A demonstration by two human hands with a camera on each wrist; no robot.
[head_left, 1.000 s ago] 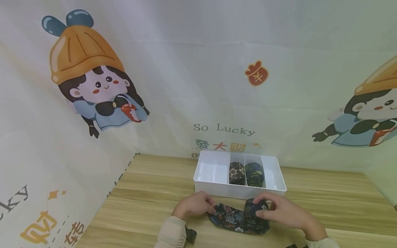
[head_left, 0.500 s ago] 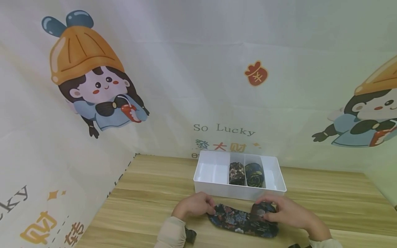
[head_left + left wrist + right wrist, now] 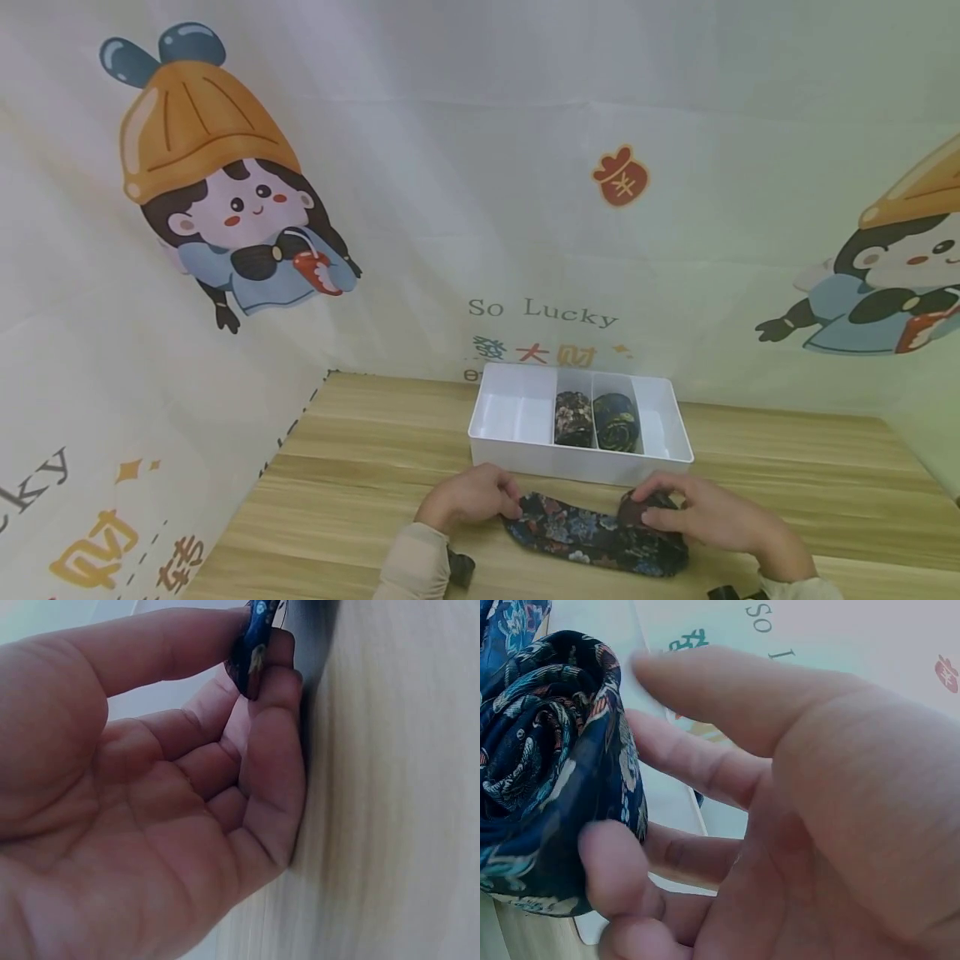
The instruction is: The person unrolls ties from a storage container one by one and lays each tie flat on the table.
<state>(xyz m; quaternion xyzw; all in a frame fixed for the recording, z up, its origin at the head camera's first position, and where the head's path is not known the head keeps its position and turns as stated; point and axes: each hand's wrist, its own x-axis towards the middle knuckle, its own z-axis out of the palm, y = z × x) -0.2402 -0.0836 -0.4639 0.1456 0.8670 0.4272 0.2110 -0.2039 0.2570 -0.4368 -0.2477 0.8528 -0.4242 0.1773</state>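
A dark floral necktie (image 3: 573, 528) lies across the table in front of the box, flat at its left and coiled at its right. At the left end, my left hand (image 3: 477, 497) pinches the tip between thumb and fingers, as the left wrist view also shows with the blue edge of the cloth (image 3: 255, 649). Around the coil, my right hand (image 3: 705, 512) holds with thumb and fingertips. The right wrist view shows the spiral roll (image 3: 547, 757) close up, with fingertips against its side.
Behind the hands stands a white divided box (image 3: 581, 463). Its middle compartments hold a brown floral rolled tie (image 3: 573, 419) and a navy and yellow one (image 3: 616, 423). A printed cloth backdrop (image 3: 465, 208) rises along the table's (image 3: 360, 450) back and left side.
The right hand has moved right with the coil, and a longer flat stretch of the necktie now shows to its left. The left hand stays at the tip.
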